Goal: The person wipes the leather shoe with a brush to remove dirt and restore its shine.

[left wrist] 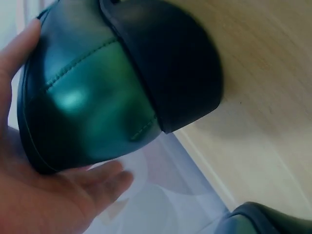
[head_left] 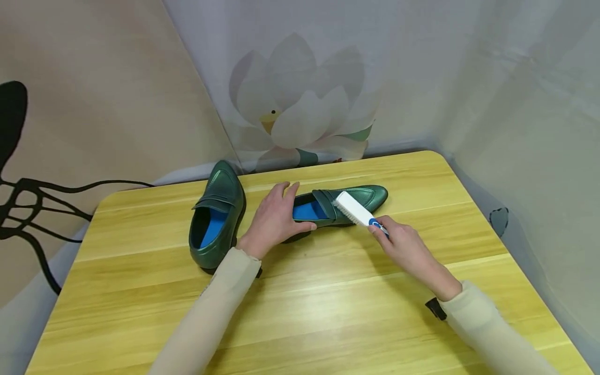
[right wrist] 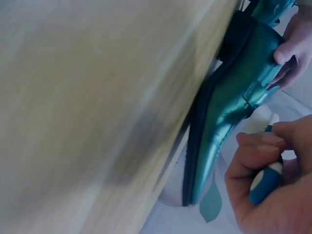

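A dark green loafer with a blue insole lies on the table, toe to the right. My left hand grips its heel end, thumb on the near side and fingers at the far side. In the left wrist view the heel sits between thumb and fingers. My right hand holds a white brush with a blue-marked handle. The bristles are over the near side of the loafer's upper; whether they touch it I cannot tell. The handle end pokes out of my curled fingers.
A matching green loafer stands to the left, toe toward the back edge. Both are on a light wooden table. Behind hangs a pale curtain with a flower print. A black metal frame stands beyond the left edge.
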### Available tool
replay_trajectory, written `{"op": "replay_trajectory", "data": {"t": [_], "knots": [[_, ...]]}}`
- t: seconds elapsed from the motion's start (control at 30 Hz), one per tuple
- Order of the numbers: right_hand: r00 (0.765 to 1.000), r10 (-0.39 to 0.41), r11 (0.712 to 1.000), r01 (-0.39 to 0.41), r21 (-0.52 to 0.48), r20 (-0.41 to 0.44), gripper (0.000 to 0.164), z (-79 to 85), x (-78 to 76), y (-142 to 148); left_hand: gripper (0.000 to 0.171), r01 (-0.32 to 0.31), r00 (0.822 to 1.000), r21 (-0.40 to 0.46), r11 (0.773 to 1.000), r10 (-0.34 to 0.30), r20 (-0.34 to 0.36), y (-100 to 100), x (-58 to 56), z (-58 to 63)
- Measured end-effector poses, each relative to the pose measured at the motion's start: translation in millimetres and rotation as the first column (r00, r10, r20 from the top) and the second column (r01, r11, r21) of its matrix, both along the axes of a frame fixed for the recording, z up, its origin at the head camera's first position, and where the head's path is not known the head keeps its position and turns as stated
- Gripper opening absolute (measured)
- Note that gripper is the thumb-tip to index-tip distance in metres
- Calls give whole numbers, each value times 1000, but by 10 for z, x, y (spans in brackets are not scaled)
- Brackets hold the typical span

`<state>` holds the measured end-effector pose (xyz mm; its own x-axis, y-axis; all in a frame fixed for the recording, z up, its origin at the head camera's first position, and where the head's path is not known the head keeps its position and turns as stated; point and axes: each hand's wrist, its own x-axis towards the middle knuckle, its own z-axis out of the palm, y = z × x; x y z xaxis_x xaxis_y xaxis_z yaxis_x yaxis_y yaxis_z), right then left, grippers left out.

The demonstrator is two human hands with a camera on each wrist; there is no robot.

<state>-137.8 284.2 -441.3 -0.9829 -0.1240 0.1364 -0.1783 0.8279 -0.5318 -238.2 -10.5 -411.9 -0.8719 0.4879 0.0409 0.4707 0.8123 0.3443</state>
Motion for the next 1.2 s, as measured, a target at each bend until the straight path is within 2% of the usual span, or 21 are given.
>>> {"op": "replay_trajectory", "data": {"t": [0.1,0.2,0.37,0.5,0.77,0.9,1.03,1.13,1.2], "knots": [[1000,-22,999,21,44,10,27,-25,-19,24,110,-27,996,-12,1000,27,82,-17,-23,2],[997,-73,993,70,90,23,34,-30,-56,181,104,-27,992,-5,1000,28,126,-18,-21,5],[986,-168,978,168,125,-5,43,-6,-121,509,92,-22,990,11,1000,20,141,4,-14,9],[978,-208,967,208,146,-13,44,16,-134,542,89,-30,989,21,999,27,142,14,-1,12],[998,-59,984,57,168,4,35,3,-80,166,90,-54,987,20,998,50,149,7,5,-15],[997,-78,978,76,194,3,34,-11,-65,143,89,-61,987,28,998,57,152,8,11,-32],[997,-73,988,72,140,6,35,27,-29,100,88,-76,987,27,997,71,144,15,19,-42],[1000,-12,996,13,84,-8,30,78,16,-37,88,-84,989,27,996,79,125,29,24,-45],[999,28,996,-25,90,-31,27,116,26,-153,89,-84,990,30,996,80,113,43,27,-47]]}}
